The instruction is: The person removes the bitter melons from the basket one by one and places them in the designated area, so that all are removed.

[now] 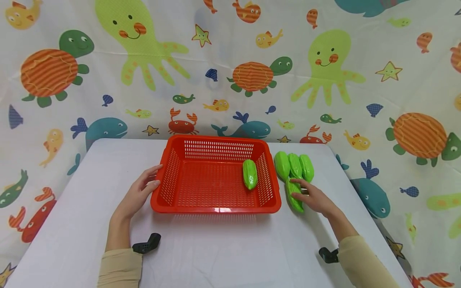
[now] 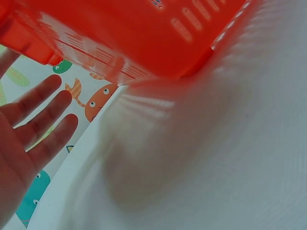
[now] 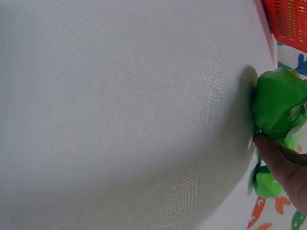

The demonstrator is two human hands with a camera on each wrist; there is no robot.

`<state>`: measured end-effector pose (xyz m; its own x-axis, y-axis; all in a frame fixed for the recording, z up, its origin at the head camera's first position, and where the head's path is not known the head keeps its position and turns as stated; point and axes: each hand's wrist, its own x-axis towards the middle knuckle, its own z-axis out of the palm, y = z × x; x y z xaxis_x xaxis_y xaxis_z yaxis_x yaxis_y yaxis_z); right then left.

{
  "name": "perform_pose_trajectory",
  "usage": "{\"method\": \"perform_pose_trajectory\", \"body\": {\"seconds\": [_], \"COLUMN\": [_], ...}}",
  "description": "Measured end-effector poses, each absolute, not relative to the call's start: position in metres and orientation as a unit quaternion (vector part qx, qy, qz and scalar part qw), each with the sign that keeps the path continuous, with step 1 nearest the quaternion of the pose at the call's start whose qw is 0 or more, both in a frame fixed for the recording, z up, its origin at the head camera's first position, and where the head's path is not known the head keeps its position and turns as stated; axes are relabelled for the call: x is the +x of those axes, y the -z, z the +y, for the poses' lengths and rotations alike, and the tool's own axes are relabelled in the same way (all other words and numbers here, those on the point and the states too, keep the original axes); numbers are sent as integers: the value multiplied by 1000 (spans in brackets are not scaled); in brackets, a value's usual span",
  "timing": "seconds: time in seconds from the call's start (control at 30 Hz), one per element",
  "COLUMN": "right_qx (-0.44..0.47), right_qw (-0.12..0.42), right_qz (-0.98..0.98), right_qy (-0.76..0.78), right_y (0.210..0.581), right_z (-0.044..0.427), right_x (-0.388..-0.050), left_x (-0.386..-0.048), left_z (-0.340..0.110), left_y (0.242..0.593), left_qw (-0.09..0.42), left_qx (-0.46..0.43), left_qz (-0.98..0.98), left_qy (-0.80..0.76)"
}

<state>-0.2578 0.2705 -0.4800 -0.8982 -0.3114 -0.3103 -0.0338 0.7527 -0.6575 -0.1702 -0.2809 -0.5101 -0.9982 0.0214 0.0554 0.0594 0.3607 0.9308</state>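
Note:
A shiny, ridged green fruit, shaped like a star fruit [image 1: 294, 200], lies on the table right of the red plastic basket [image 1: 216, 210]. My right hand [image 1: 317, 198] reaches over it with spread fingers; in the right wrist view a fingertip [image 3: 261, 141] touches the side of that green fruit [image 3: 278, 105]. Several more green fruits [image 1: 295, 165] lie together just behind it. Inside the basket, near its right wall, rests one similar green fruit [image 1: 250, 174]. My left hand [image 1: 140, 192] rests against the basket's left rim, fingers extended [image 2: 53, 134].
A white table [image 1: 216, 252] carries everything, with a patterned sea-animal curtain [image 1: 223, 60] hanging behind and beside it. Black wrist-worn devices [image 1: 147, 243] sit by both beige sleeves [image 1: 120, 268].

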Motion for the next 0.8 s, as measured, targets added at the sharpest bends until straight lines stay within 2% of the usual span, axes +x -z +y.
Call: {"method": "perform_pose_trajectory", "body": {"seconds": [0.8], "right_qx": [-106], "right_qw": [210], "right_qz": [915], "right_qy": [329], "right_y": [472], "right_z": [278], "right_x": [-258], "left_x": [-171], "left_z": [-281], "left_y": [512], "left_qw": [18], "left_qx": [-24], "left_qz": [-825], "left_qy": [565]}}
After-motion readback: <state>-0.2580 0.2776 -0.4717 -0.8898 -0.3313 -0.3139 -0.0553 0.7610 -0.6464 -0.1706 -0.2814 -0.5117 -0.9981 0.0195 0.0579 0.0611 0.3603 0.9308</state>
